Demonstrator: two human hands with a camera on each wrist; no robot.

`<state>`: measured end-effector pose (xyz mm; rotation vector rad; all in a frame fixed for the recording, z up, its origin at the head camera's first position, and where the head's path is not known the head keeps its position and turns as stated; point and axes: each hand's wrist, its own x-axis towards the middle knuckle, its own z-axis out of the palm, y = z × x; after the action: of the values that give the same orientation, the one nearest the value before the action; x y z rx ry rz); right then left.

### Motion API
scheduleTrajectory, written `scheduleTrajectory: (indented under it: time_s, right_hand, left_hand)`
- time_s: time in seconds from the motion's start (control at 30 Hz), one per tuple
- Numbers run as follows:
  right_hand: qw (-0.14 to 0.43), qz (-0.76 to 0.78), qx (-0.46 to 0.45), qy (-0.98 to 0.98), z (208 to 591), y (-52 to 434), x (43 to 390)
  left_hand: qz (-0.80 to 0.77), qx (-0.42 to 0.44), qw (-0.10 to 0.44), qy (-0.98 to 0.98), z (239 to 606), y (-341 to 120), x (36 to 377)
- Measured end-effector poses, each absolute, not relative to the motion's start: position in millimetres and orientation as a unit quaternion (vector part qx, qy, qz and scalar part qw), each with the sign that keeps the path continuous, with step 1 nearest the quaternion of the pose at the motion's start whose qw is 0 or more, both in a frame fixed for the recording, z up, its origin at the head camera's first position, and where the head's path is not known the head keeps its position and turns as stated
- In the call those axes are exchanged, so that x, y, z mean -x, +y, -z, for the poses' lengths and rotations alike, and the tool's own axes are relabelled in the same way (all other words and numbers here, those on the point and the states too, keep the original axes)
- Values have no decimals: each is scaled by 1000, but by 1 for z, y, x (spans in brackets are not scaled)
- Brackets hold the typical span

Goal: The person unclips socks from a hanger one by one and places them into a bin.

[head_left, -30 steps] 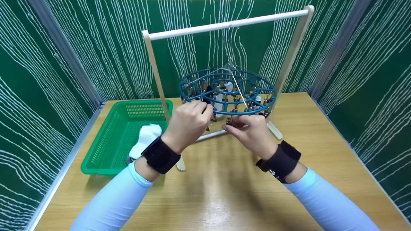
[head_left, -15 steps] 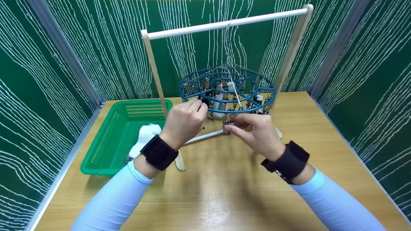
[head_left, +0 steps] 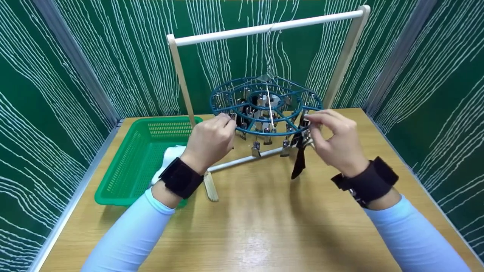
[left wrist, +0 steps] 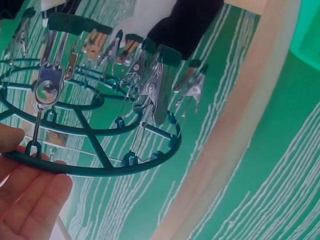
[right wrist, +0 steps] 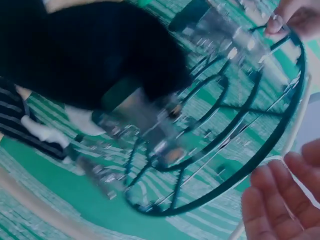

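Under the wooden rack's rail [head_left: 264, 28], a round teal clip hanger [head_left: 264, 132] is hanging over the desk [head_left: 264, 226]. Left hand [head_left: 208, 141] is gripping the hanger's left rim, fingers [left wrist: 30, 200] curled around the ring. Right hand [head_left: 336, 141] is sitting at the right rim, fingers pinching there; whether on rim or clip is unclear. A black sock [head_left: 298, 162] is dangling from a clip just beside the right hand. Metal clips [head_left: 257, 149] are hanging along the front rim. A green basket [head_left: 124, 170] holding a white sock [head_left: 170, 155] is sitting at left on the desk.
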<state>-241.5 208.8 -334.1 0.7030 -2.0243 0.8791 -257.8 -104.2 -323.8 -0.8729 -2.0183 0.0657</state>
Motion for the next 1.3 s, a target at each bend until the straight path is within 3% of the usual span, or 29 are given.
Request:
scheduleTrajectory:
  time_s: [0.2,0.4,0.77,1.1,1.3]
  right_hand:
    - [360,-328,-227,-843,339,224,254]
    - [340,-317,-238,-853,341,227,259]
    - [404,-256,-298,-826,340,225,253]
    - [450,-204,-320,-808,337,211,241]
    - [464,-187,-324,-803,339,199,236]
  left_hand:
    - [-1,347,430,-834,321,-109,258]
    - [21,342,420,-840,320,-113,258]
    - [29,323,389,-862,316,-117,254]
    - [41,388,485,-783,312,-98,243]
    - [9,430,507,-747,314,-82,238]
